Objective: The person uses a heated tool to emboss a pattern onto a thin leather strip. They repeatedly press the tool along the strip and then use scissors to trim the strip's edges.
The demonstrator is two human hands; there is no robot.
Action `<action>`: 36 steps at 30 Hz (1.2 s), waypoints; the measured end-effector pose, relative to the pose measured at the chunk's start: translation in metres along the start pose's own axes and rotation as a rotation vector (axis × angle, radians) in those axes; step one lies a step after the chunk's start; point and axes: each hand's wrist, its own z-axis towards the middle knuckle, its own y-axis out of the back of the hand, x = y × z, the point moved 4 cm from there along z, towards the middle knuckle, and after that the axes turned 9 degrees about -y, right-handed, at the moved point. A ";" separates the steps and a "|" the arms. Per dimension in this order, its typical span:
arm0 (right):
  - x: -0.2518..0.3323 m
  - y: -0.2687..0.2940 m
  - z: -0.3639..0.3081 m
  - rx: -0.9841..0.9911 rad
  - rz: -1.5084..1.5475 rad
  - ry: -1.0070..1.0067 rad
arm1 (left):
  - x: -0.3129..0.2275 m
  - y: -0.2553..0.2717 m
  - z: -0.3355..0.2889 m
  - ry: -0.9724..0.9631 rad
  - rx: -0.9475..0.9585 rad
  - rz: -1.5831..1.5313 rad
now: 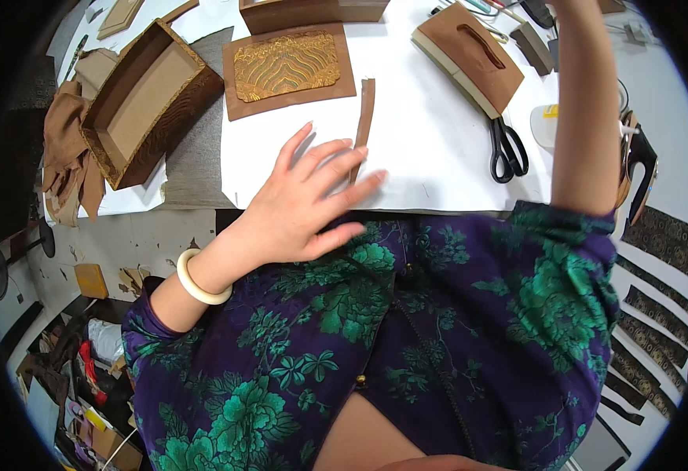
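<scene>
Head view, the only one we have. Our left hand (305,206) lies flat at the near edge of the white table (430,149), fingers spread and grasping nothing; the fingertips (357,151) touch the lower end of a narrow brown strip (365,118), which runs almost straight away from us across the white surface. A pale bangle (196,281) sits on that wrist.

Our right arm reaches up and away over the table's far right. The right hand passes out of the picture at the top edge, so we cannot tell whether it is shut, spread, or holding anything.

Just left of the strip lies a brown card panel (238,94) with a gold wave-patterned cloth piece (285,64) laid on it. Further left stands an open shallow box (148,98), cloth-covered on its sides, with brown cloth scraps (65,149) beside it. Right of the strip sit a brown-covered block with a slot (470,55) and black scissors (507,149), both well apart from the left hand.

Judgement on the work in hand: the left hand appears to be pinning the strip in place. To do this well we would keep the pressure flat and even through the fingertips so the strip neither skews nor curls, and keep it lying straight beside the panel's right edge. The loose far end looks the likeliest to swing.
</scene>
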 end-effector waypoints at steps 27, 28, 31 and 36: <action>0.088 -0.074 -0.211 0.574 1.302 -0.520 | 0.020 0.014 -0.006 0.574 -0.898 -1.271; 0.090 -0.067 -0.215 0.597 1.337 -0.629 | 0.020 0.017 -0.002 0.571 -0.885 -1.270; 0.083 -0.061 -0.222 0.481 1.225 -0.692 | 0.026 0.023 0.012 0.594 -0.858 -1.191; 0.042 -0.095 -0.239 0.490 1.210 -0.921 | 0.058 -0.004 0.040 0.745 -0.752 -1.196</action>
